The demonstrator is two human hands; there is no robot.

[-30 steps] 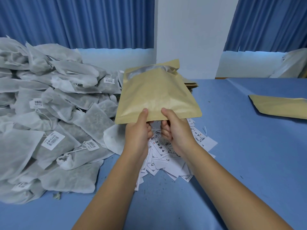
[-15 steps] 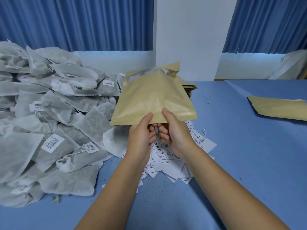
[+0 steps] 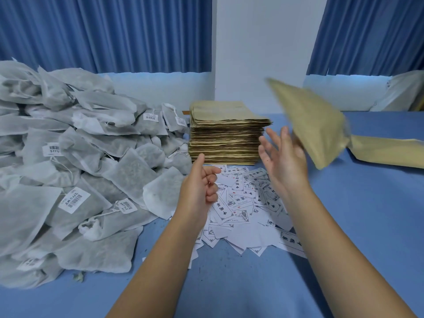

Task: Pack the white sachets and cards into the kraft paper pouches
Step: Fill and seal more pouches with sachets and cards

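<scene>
A filled kraft paper pouch (image 3: pixel 309 120), blurred by motion, is in the air at the right, just past the fingertips of my right hand (image 3: pixel 284 161). That hand is open with its fingers spread and grips nothing. My left hand (image 3: pixel 200 187) hovers over the printed white cards (image 3: pixel 243 203), fingers curled and thumb up, holding nothing. A big heap of white sachets (image 3: pixel 80 168) with barcode labels fills the left side. A tall stack of flat kraft pouches (image 3: pixel 227 134) stands behind the cards.
Another kraft pouch (image 3: pixel 390 152) lies on the blue table (image 3: pixel 367 226) at the right. A white bag (image 3: pixel 406 92) sits in the far right corner. A white pillar (image 3: pixel 259 53) and blue curtains close off the back.
Both hands held the pouch in front of me before. Now both have let go and it is moving to the right through the air, uncovering the pouch stack.
</scene>
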